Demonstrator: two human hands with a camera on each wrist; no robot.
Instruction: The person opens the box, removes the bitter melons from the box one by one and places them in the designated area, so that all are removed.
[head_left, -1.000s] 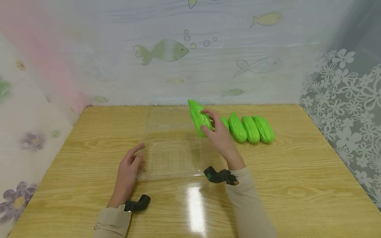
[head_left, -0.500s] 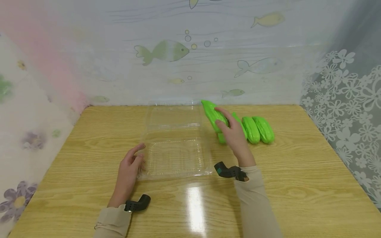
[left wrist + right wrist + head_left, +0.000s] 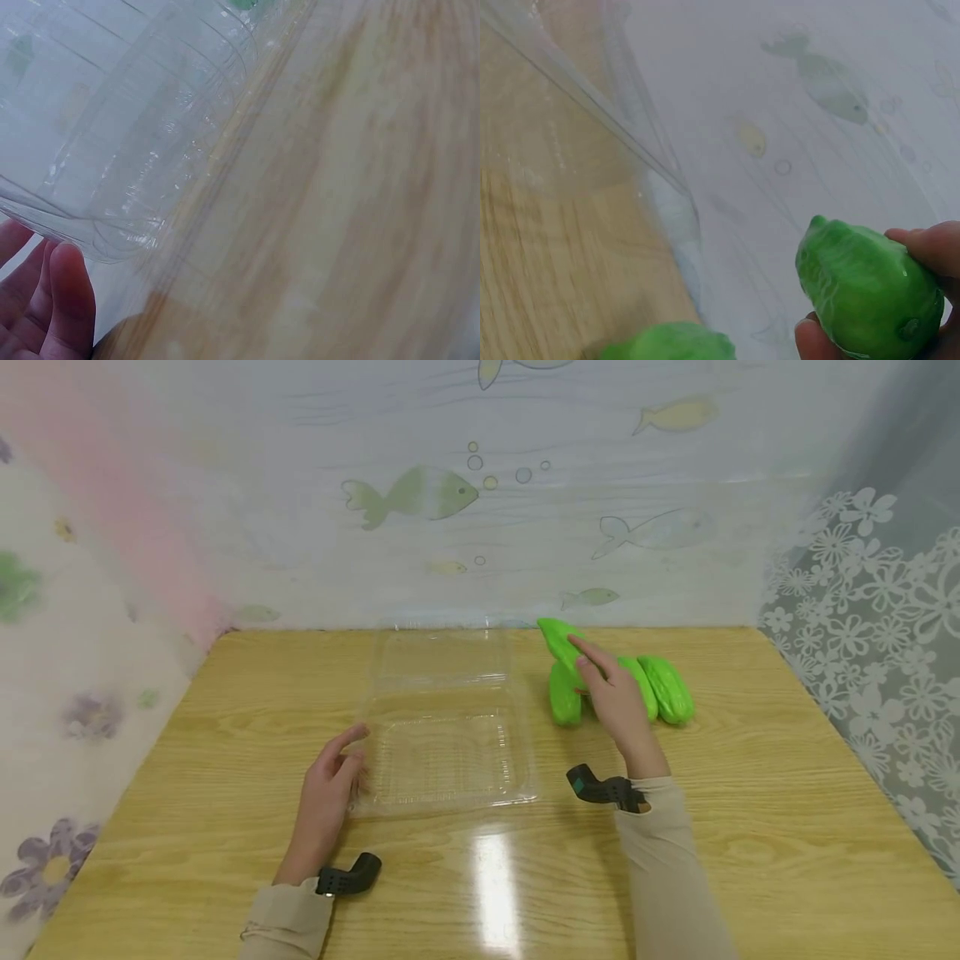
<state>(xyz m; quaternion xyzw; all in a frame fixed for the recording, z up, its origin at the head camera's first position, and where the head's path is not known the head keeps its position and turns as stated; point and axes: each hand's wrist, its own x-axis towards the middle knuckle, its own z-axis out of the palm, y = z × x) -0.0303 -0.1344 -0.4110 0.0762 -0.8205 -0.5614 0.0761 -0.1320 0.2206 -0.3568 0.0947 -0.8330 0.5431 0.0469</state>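
Note:
My right hand [image 3: 618, 702] holds a glossy bright green bitter melon [image 3: 558, 643] between thumb and fingers, raised above the row of others and tilted with its pointed tip to the far left. The right wrist view shows this bitter melon [image 3: 870, 289] from its blunt end, bumpy and ridged. Below it on the table lies another bitter melon [image 3: 566, 697], and more [image 3: 666, 689] lie side by side to the right, partly hidden by the hand. At the left edge of a clear plastic clamshell box [image 3: 442, 756], my left hand [image 3: 327, 785] rests with loosely bent fingers touching its side.
The box's lid [image 3: 442, 656] lies folded back toward the wall. A wall sheet [image 3: 300, 543] with printed fish stands behind the wooden table [image 3: 750, 827]. Flowered sheets border the left and right sides.
My right hand has carried the bitter melon rightward, from above the box's right side to above the row. The left hand stays at the box's left edge.

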